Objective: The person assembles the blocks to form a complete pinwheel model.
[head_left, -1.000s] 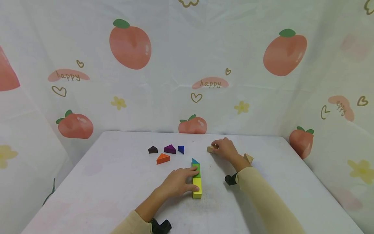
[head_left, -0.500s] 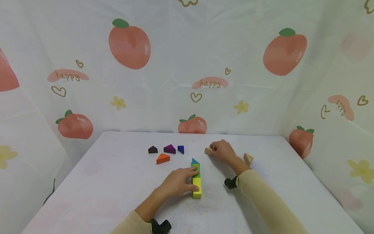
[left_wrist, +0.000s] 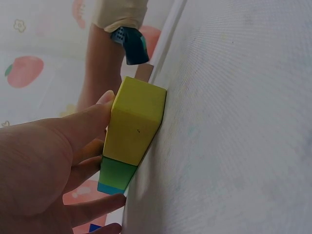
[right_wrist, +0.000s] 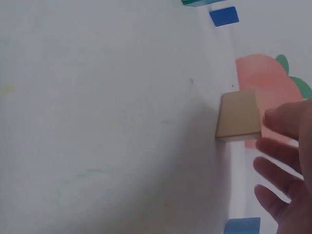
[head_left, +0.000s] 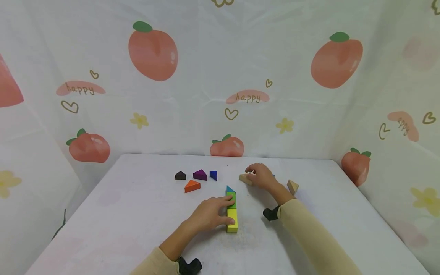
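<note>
My left hand (head_left: 209, 214) rests on a row of toy blocks in the head view, its thumb on the yellow block (head_left: 232, 225) and its fingertips on the green block (head_left: 232, 204). A small light blue triangular block (head_left: 230, 189) sits at the far end of the row. In the left wrist view, that thumb touches the side of the yellow block. Near a plain wooden block (right_wrist: 239, 116) is my right hand (right_wrist: 290, 161), its fingers spread and a small gap between them and the block. In the head view that block lies just left of the right fingertips.
Left of the row lie black (head_left: 180, 175), purple (head_left: 200, 175), dark blue (head_left: 213, 175) and orange (head_left: 192, 186) blocks. A second wooden block (head_left: 293, 186) stands right of my right wrist. A blue block (right_wrist: 242, 225), mostly hidden in the head view, lies beyond that hand.
My right hand has moved slightly left and toward me with the wooden block, then loosened from it. A bit of blue now shows behind that hand. The left hand stays put.
</note>
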Demonstrator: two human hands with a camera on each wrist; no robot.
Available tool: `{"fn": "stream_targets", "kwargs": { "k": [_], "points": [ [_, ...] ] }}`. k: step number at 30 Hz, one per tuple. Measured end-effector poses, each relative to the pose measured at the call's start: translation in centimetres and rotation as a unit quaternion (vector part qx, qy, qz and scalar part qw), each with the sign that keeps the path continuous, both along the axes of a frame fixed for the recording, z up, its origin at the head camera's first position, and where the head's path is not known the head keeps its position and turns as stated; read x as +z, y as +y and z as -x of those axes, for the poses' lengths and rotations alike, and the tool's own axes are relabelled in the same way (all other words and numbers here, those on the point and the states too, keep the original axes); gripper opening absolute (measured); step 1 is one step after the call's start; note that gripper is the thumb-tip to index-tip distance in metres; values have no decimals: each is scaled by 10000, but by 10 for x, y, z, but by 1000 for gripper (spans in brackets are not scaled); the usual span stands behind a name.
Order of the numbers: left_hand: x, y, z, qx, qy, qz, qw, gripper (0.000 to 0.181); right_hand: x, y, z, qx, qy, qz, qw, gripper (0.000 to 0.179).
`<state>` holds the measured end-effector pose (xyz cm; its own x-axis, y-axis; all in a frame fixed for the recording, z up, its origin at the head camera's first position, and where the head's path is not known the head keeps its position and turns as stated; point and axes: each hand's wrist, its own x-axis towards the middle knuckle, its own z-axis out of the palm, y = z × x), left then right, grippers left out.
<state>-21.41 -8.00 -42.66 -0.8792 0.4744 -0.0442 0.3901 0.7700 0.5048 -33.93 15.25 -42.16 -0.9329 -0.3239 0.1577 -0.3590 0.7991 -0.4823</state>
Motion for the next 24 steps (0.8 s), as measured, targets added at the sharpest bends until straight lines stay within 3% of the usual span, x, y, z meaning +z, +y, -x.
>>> {"fn": "stream_targets", "kwargs": {
  "k": [9, 17, 24],
  "points": [
    [0, 0, 0, 28, -77, -5, 10000, 66, 0, 13, 6, 806, -148, 338, 9961, 26],
    [1, 0, 0, 7, -26, -13, 10000, 67, 1, 18, 3, 807, -261, 345, 9958, 24],
    [2, 0, 0, -31, -21, 5, 10000, 67, 3, 16, -3, 557, -710, 441, 9949, 21]
  ]
}}
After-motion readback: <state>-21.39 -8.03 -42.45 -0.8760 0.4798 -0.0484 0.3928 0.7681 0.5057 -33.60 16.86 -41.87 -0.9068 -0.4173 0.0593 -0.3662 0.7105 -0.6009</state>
